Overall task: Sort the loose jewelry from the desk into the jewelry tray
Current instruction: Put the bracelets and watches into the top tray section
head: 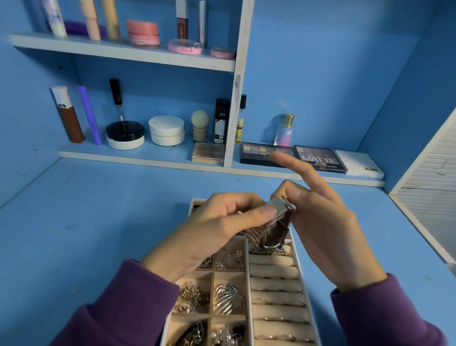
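Observation:
A metal-band wristwatch point(273, 226) is held above the far end of the beige jewelry tray point(309, 308). My left hand point(212, 231) pinches its silver clasp with thumb and fingers. My right hand point(326, 223) grips the band from the right, with the index finger stretched out. The tray has square compartments on the left with chains, a silver cuff point(227, 298) and a brooch. Its right side has padded ring rolls point(278, 284) with several rings tucked in. The far compartments are hidden behind my hands.
The blue desk point(82, 230) runs under a low shelf with eyeshadow palettes point(317, 158), a perfume bottle point(285, 131), jars and tubes. A higher shelf point(122, 50) holds more cosmetics. A white slatted panel point(441, 187) stands at the right.

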